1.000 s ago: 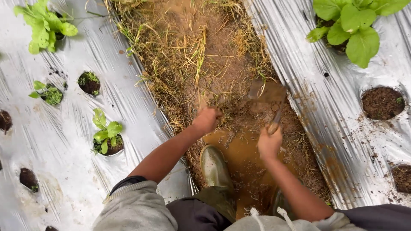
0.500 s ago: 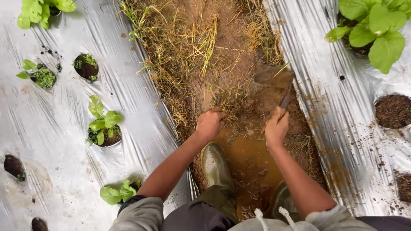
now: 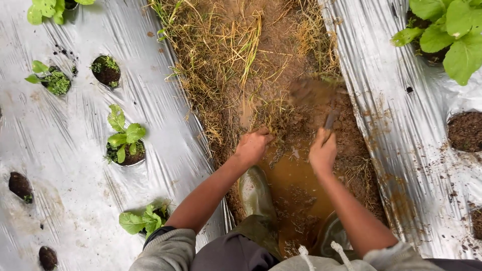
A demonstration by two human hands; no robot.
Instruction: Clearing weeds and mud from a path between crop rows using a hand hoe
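The person crouches over a muddy furrow (image 3: 281, 65) that runs between two beds covered in silver plastic mulch (image 3: 65, 130). The left hand (image 3: 252, 147) is curled shut around a tuft of dry grass (image 3: 268, 118) at the edge of a brown puddle (image 3: 288, 175), knuckles pressed to the wet soil. The right hand (image 3: 323, 152) is closed around the handle of a small hand tool (image 3: 329, 120) (its blade is blurred and caked in mud, so its exact kind cannot be told), which points away from the person into the churned earth just beside the tuft. An olive rubber boot (image 3: 255, 193) stands in the puddle's near edge, below the left hand. Leafy green seedlings (image 3: 124, 138) grow from holes in the mulch on the left, and a larger plant (image 3: 447, 30) spreads at the upper right.
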